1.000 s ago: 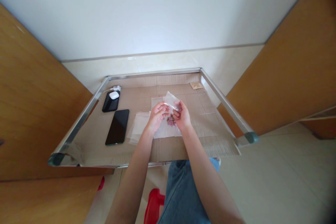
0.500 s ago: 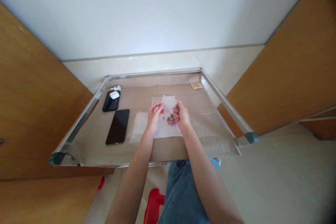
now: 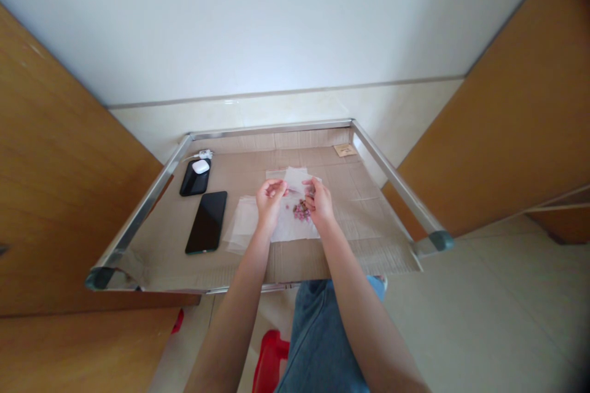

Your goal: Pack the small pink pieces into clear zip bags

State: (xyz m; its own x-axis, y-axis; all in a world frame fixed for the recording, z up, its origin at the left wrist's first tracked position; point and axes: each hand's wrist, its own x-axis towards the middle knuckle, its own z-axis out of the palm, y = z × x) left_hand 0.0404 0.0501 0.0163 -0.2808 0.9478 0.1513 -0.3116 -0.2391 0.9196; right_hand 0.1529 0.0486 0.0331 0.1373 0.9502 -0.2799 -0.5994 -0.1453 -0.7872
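Observation:
A small white see-through bag (image 3: 296, 177) is pinched by its left edge between the thumb and fingers of my left hand (image 3: 271, 199). My right hand (image 3: 319, 201) is curled at the bag's right side, its thumb and fingertips drawn together there. What sits between those right fingertips is too small to make out. Just below my right fingers lies a little heap of pink dried flower buds (image 3: 301, 212). One loose bud (image 3: 287, 206) rests to its left. A white sheet (image 3: 290, 231) is spread under the buds.
Thin white bags (image 3: 242, 221) lie stacked left of the sheet. Two black phones (image 3: 207, 222) are farther left, the rear one under a white earbud case (image 3: 201, 166). A charger (image 3: 205, 154) and a tan packet (image 3: 345, 150) sit at the back. A metal rail (image 3: 271, 132) borders the cardboard-covered surface.
My right fingers have loosened slightly and their tips reach more toward the bag. The bag has tilted a little, and my left hand has shifted slightly left. The bud heap looks the same.

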